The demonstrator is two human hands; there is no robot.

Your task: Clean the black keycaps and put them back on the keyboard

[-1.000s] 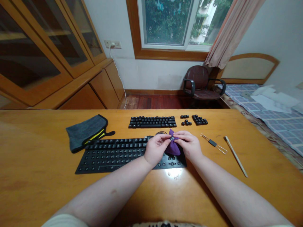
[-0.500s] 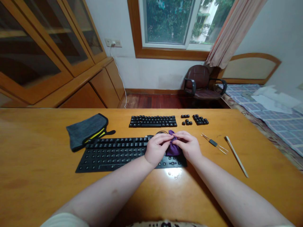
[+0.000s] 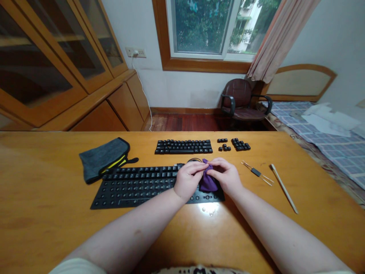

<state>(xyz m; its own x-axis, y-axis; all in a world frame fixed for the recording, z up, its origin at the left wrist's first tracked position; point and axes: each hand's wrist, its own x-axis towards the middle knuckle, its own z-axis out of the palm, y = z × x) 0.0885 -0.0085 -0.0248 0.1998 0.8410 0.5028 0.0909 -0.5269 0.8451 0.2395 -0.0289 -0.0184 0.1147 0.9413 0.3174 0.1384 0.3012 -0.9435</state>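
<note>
A small bunched purple cloth hangs between my two hands, over the right end of a black keyboard whose lower rows show bare switches. My left hand pinches the cloth near its top from the left. From the right, my right hand closes thumb and fingers on it too. Part of the keyboard is hidden under my hands and left forearm. Behind the cloth a dark cable loop shows in part.
Removed black keycaps stand in rows at the back, with a further cluster to their right. A grey cloth with yellow trim lies left. On the right are a wire keycap puller and a thin brush.
The purple cloth has shifted slightly between my fingers, its lower part hanging a little further left. Both hands keep their pinch in nearly the same place.
</note>
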